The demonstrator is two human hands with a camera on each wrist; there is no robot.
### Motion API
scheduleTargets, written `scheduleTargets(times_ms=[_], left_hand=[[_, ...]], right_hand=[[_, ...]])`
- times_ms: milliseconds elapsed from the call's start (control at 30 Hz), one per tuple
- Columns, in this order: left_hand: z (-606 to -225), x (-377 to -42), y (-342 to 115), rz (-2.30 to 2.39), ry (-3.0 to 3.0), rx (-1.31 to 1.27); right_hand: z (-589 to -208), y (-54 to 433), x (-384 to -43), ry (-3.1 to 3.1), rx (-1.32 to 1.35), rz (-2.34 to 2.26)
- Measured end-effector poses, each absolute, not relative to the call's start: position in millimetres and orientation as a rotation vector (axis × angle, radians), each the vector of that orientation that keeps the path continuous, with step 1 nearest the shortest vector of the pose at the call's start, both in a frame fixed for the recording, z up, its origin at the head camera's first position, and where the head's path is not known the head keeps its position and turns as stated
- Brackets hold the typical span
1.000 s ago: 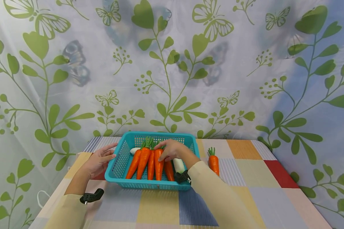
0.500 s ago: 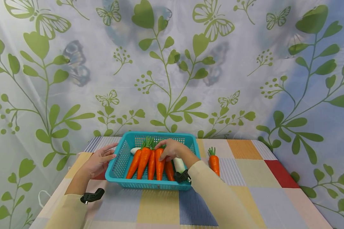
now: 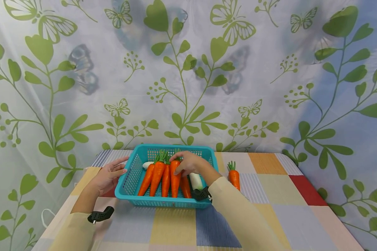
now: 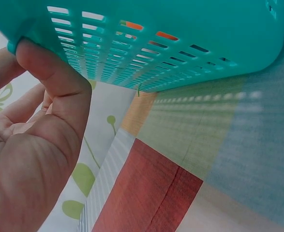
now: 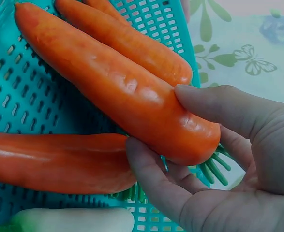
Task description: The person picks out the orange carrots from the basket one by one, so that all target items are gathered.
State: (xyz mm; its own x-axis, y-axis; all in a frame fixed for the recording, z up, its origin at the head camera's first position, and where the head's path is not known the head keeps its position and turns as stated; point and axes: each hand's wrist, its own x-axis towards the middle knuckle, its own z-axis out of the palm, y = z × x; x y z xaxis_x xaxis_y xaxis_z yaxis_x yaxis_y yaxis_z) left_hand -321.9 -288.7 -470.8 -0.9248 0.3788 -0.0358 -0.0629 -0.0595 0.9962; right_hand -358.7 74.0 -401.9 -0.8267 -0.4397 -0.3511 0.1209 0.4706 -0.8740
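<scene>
A turquoise plastic basket [image 3: 157,201] holds several orange carrots with green tops. My right hand [image 3: 188,164] is inside it, pinching one carrot [image 5: 117,82] near its leafy end between thumb and fingers. In the right wrist view this carrot lies across the others, its tip pointing to the upper left. Just below it is a second carrot [image 5: 59,162], close to my fingertip. A white radish [image 3: 196,181] lies on the basket's right side, partly under my wrist. My left hand [image 3: 108,176] holds the basket's left rim, the bent thumb [image 4: 50,67] pressed against it.
One more carrot [image 3: 234,178] lies on the checkered tablecloth [image 3: 279,188], right of the basket. A white rounded thing [image 3: 147,165] sits in the basket's back left. Behind the table hangs a leaf-and-butterfly curtain [image 3: 188,87].
The carrot in my right hand has shifted slightly toward the back of the basket, and its green top shows more. My left hand and the basket have stayed in place.
</scene>
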Motion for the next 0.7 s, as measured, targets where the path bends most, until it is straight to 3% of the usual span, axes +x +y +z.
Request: scheduleTargets(times_ms=[700], left_hand=[[-471.9, -322.8, -290.0, 2.02, 1.978, 0.316]], right_hand=[[-402.0, 77.6, -357.3, 2.111, -0.278, -1.427]])
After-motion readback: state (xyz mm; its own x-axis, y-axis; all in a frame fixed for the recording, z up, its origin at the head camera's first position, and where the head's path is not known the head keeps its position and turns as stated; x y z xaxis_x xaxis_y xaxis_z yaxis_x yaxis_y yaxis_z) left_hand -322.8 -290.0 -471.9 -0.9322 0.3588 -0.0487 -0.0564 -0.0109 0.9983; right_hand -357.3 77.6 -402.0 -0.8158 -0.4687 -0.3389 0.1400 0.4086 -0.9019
